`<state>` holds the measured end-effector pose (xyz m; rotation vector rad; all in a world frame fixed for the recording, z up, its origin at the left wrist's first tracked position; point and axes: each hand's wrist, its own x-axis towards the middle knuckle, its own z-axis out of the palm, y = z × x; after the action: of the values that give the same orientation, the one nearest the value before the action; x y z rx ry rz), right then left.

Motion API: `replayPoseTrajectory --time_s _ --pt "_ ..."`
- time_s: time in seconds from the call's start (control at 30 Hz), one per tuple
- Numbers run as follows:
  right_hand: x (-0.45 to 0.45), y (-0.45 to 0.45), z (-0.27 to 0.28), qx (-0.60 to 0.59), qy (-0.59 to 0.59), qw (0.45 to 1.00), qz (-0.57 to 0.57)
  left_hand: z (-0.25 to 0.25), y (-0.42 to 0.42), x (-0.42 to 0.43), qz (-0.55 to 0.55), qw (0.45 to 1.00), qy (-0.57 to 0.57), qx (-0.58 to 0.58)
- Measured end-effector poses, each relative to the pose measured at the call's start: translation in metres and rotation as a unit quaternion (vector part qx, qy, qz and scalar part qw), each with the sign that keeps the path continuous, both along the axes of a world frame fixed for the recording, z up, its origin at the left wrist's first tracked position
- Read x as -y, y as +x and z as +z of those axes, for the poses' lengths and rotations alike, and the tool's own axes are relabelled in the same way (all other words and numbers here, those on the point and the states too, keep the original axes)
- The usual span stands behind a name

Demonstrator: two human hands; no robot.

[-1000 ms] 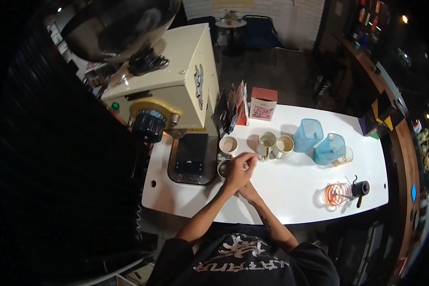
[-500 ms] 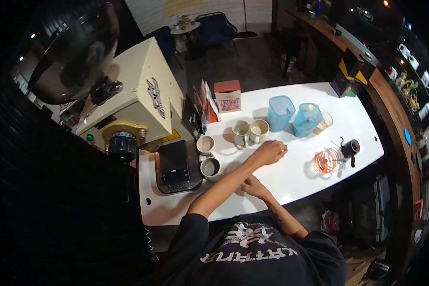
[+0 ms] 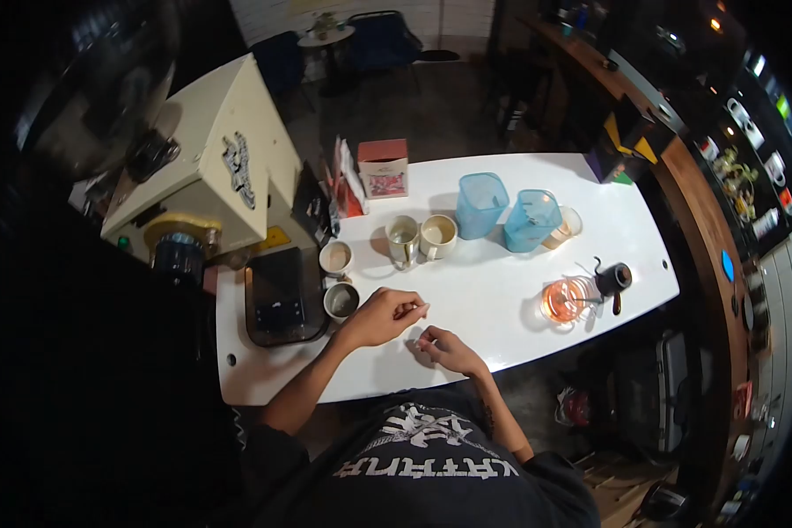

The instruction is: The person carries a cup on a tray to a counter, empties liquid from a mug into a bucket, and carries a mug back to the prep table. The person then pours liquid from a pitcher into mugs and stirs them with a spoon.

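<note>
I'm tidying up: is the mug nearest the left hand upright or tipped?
Upright: the mug stands with its open mouth facing up.

left grip (image 3: 384,319): palm hidden | glass (image 3: 571,226): partly behind blue pitcher (image 3: 531,223) | scale readout (image 3: 279,311): too small to read

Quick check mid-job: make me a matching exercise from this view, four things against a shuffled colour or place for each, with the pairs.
Things
1. Left hand
2. Box
3. Machine at the left
4. Glass vessel

Descriptions
A. Cream-coloured body
B. Glowing orange
C. Just right of the dark-lined mug, as the picture shows it
D. Reddish top, paler front

Pairs: 1-C, 2-D, 3-A, 4-B
</note>
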<state>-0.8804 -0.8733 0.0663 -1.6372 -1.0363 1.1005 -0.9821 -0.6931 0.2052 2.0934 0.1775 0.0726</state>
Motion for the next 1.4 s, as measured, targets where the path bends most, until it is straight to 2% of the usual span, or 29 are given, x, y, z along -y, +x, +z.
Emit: replayPoseTrajectory --time_s 0.07,0.17,0.23,0.27,0.3,0.37,0.43,0.47,0.5,0.57,0.7,0.77,0.8,0.83,0.87,0.9,0.97,1.0,1.03,1.07,1.1,1.23,1.33,1.4 --pt "0.004 0.007 0.004 -0.039 0.0 0.999 -0.012 -0.015 -0.021 0.001 0.059 0.998 -0.015 -0.014" --pt "0.005 0.014 0.005 -0.094 0.03 0.995 -0.012 -0.068 -0.034 0.004 0.134 0.987 -0.078 -0.03" --pt "0.001 0.023 0.007 -0.092 0.012 0.996 0.012 -0.106 -0.015 0.012 0.128 0.973 -0.146 0.123" --pt "0.001 0.025 -0.001 -0.09 0.008 0.996 0.01 -0.112 -0.002 0.015 0.102 0.978 -0.133 0.124" --pt "0.0 0.028 -0.005 -0.089 0.005 0.996 0.008 -0.113 0.011 0.017 0.075 0.982 -0.118 0.124" --pt "-0.004 0.034 -0.006 -0.087 -0.002 0.996 0.016 -0.103 0.041 0.013 0.086 0.994 -0.067 0.029" --pt "-0.008 0.042 -0.004 -0.083 0.014 0.996 -0.003 -0.108 0.068 0.017 0.136 0.983 -0.085 0.086" --pt "-0.009 0.046 -0.002 -0.087 0.007 0.996 -0.022 -0.112 0.077 0.021 0.131 0.982 -0.1 0.093" --pt "-0.011 0.054 0.0 -0.079 0.007 0.997 -0.014 -0.13 0.089 0.022 0.108 0.98 -0.066 0.154" --pt "-0.01 0.058 -0.002 -0.128 0.047 0.988 -0.075 -0.089 0.088 0.025 0.076 0.989 -0.118 0.04" --pt "-0.009 0.064 0.005 -0.121 0.064 0.984 -0.111 -0.089 0.094 0.027 0.077 0.988 -0.133 0.02" --pt "-0.001 0.064 0.017 -0.131 0.083 0.978 -0.138 -0.107 0.083 0.031 0.095 0.965 -0.208 0.132" --pt "0.002 0.065 0.023 -0.134 0.102 0.972 -0.163 -0.107 0.073 0.03 0.08 0.959 -0.224 0.152" --pt "0.002 0.065 0.03 -0.136 0.122 0.965 -0.187 -0.089 0.055 0.032 0.073 0.963 -0.238 0.104" --pt "0.001 0.062 0.038 -0.114 0.133 0.965 -0.198 -0.087 0.044 0.04 0.06 0.946 -0.293 0.128" --pt "-0.003 0.06 0.047 -0.116 0.135 0.961 -0.211 -0.084 0.029 0.042 -0.007 0.928 -0.363 0.08" --pt "-0.014 0.056 0.06 -0.152 0.216 0.962 -0.068 -0.078 0.014 0.056 -0.097 0.917 -0.387 0.006" --pt "-0.021 0.055 0.058 -0.139 0.237 0.962 0.009 -0.074 0.013 0.063 -0.127 0.911 -0.39 0.036" --pt "-0.026 0.046 0.073 -0.162 0.209 0.964 0.036 -0.072 0.014 0.069 -0.154 0.904 -0.394 0.066" --pt "-0.029 0.039 0.075 -0.162 0.198 0.962 0.097 -0.073 0.014 0.075 -0.148 0.924 -0.334 0.112" --pt "-0.032 0.035 0.076 -0.16 0.187 0.956 0.161 -0.073 0.013 0.074 -0.151 0.923 -0.337 0.108" --pt "-0.044 0.024 0.08 -0.197 0.156 0.964 0.087 -0.079 0.016 0.063 -0.102 0.914 -0.332 0.209" --pt "-0.056 0.018 0.082 -0.182 0.173 0.968 0.003 -0.098 0.023 0.05 -0.053 0.928 -0.323 0.178" --pt "-0.061 0.021 0.079 -0.157 0.188 0.97 -0.005 -0.113 0.03 0.043 -0.028 0.935 -0.317 0.155"
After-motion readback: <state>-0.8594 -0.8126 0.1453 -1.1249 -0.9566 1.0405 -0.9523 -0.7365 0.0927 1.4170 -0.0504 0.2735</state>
